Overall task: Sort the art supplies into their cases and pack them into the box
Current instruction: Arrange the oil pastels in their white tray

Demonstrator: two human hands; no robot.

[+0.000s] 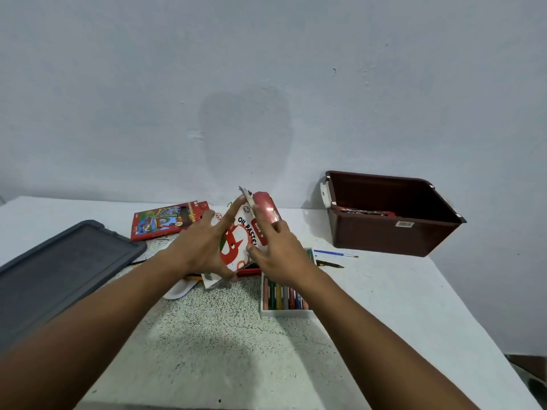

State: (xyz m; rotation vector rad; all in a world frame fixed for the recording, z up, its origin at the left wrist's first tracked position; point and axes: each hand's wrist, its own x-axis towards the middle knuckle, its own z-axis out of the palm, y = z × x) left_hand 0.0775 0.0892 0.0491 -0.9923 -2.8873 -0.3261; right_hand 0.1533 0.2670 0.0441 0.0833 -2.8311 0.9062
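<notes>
Both hands hold a white and red oil pastel carton (241, 235) tilted up above the table's middle. My left hand (201, 247) grips its left side, thumb under the lower edge and index finger stretched along the top flap. My right hand (279, 255) pinches its right edge, fingers up against the red end flap. Below my right wrist lies a white tray of oil pastels (284, 297), several coloured sticks side by side. A red coloured-pencil case (168, 220) lies flat behind my left hand. The brown box (390, 214) stands open at the back right with something dark and red inside.
A dark grey lid (62, 267) lies at the left. A blue-handled paintbrush (336, 253) and a dark pencil (328, 264) lie between the tray and the box. A white palette (177, 290) and a yellow pencil (194, 277) peek from under my left arm. The wall rises just behind the table.
</notes>
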